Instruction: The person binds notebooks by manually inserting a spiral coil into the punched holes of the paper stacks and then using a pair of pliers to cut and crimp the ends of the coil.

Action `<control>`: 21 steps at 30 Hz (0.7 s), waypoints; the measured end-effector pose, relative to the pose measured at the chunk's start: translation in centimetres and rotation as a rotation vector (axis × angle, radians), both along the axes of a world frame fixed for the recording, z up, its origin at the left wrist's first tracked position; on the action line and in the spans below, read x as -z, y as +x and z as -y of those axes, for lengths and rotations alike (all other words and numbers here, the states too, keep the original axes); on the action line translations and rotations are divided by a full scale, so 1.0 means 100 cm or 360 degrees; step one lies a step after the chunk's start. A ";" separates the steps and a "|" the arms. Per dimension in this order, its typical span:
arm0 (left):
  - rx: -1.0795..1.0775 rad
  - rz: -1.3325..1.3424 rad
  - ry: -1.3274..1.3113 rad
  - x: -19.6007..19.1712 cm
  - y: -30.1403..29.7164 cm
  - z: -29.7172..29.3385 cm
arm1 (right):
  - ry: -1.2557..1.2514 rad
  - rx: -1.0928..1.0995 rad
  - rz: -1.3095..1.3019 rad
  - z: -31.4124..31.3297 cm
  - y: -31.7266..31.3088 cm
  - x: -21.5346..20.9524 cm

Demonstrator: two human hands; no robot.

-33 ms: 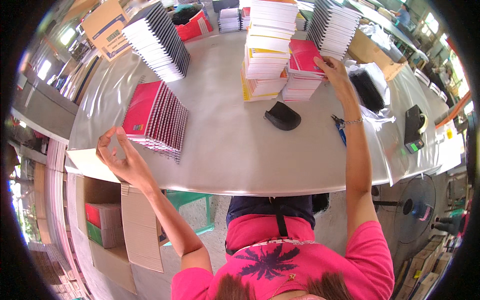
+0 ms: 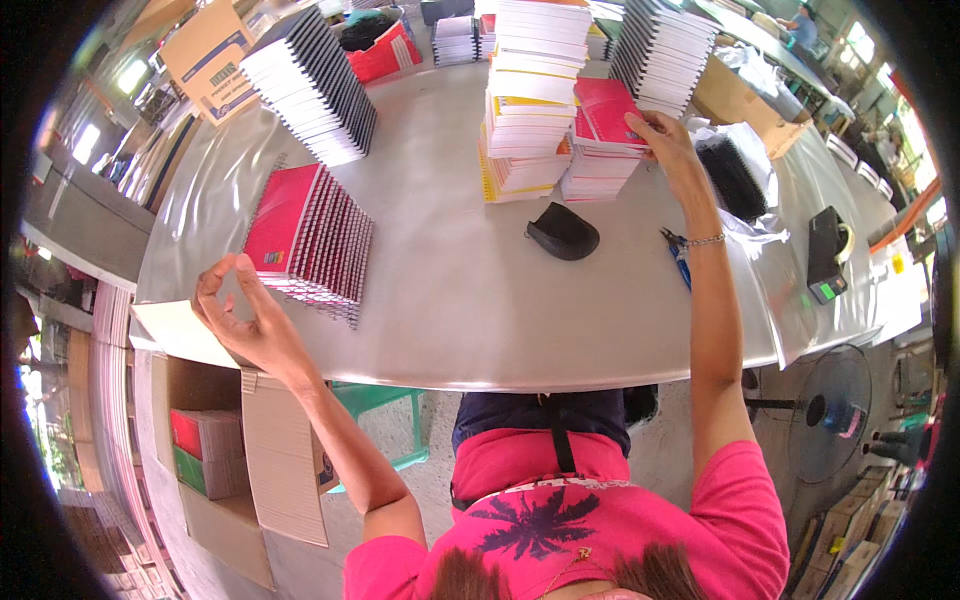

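Observation:
At the near left corner of a stack of red spiral notebooks (image 2: 285,220) is my left hand (image 2: 245,320). Its thumb and index fingertip come together beside the top notebook's corner; whether anything is between them I cannot make out. My right hand (image 2: 668,145) reaches to the far right, gripping the right edge of a red-covered notebook (image 2: 603,108). That notebook lies on a short stack of white-paged books (image 2: 595,178). Against it on the left stands a tall, uneven stack of books with some yellow covers (image 2: 535,75). A curved black object (image 2: 563,232) lies in front of these stacks.
Black-spiral books stand in tall stacks at back left (image 2: 315,95) and back right (image 2: 660,50). Blue-handled pliers (image 2: 678,262) lie by my right forearm. Black spiral coils (image 2: 735,180) rest in white plastic. An open cardboard box (image 2: 285,460) and a fan (image 2: 820,412) stand beyond the table edge.

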State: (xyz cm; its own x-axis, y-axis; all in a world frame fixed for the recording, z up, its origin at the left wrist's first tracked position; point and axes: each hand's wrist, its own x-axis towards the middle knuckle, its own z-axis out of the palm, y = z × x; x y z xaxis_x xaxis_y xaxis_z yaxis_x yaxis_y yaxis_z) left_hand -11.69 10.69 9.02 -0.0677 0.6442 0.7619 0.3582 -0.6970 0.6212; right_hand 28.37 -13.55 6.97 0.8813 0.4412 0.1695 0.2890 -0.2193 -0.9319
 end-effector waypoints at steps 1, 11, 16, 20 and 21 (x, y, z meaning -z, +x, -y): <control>0.0082 0.0008 0.0015 -0.002 0.007 0.008 | -0.0007 0.0008 -0.0017 0.003 0.000 0.000; 0.1620 0.0088 -0.0549 0.015 0.121 0.124 | 0.0955 -0.0379 -0.0098 0.032 -0.112 0.008; 0.2005 0.0120 -0.0927 0.025 0.129 0.135 | 0.0561 -0.0844 -0.0083 0.035 -0.155 0.020; 0.1657 -0.0700 -0.0496 0.012 0.100 0.118 | 0.0076 -0.0071 0.0557 0.077 -0.066 0.010; 0.1568 -0.0906 -0.0310 0.010 0.098 0.121 | -0.0069 0.0244 0.0825 0.096 -0.024 0.018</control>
